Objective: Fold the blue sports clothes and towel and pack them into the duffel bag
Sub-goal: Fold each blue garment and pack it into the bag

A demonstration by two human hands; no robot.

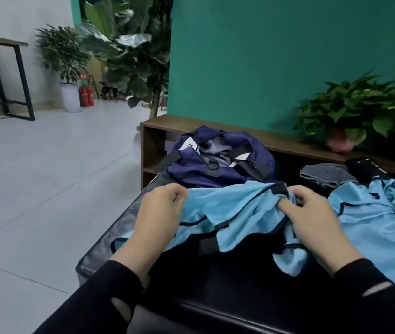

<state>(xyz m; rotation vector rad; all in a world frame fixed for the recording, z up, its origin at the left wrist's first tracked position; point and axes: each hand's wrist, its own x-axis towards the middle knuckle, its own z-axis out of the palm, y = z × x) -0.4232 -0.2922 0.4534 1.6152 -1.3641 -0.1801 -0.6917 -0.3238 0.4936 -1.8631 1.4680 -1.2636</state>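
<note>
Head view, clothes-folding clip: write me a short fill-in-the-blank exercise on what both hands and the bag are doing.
1. Both the left hand and the right hand grip the light ____ sports garment.
2. The navy fabric duffel bag lies ____ the garment, farther from the person.
3. The bag's top is ____.
4. The grey folded cloth lies to the bag's ____.

Missing words: blue; behind; open; right

Both hands forward, left hand (161, 208) fingers curled pinching, right hand (312, 213) likewise

Crumpled blue garment (235, 213) before open navy duffel bag (215, 162).
</note>
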